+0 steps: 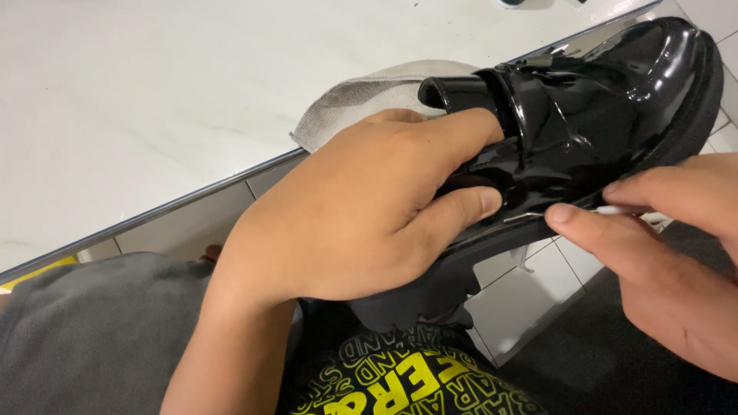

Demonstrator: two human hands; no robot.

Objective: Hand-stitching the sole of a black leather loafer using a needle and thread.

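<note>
A shiny black shoe [607, 100] is being held up in the air, near the edge of a white desk [154, 100]. It is a patent loafer with a thick dark sole, and light is being bounced off its glossy top. The toe is being pointed up and to the right, and the heel end is being kept low, close to the person's body.

The shoe is being held by the left hand [361, 215]. The fingers are being pushed inside the shoe's opening, and the thumb is being pressed against the outer side, so the grip of this hand is being kept closed around the shoe.

The right hand [676, 261] is being held just beside the shoe, at its lower side edge. A small white thing [615, 210] is being pinched between the thumb and the first finger, so this grip is being kept closed too. The white thing is being pressed near the edge of the sole. What it is cannot be told, because most of it is being hidden by the fingers.

A grey cloth [361, 96] is being left on the edge of the desk, behind the left hand. A dark shirt with yellow letters [407, 384] is being seen below the hands. White floor tiles [523, 292] are being seen under the shoe.
</note>
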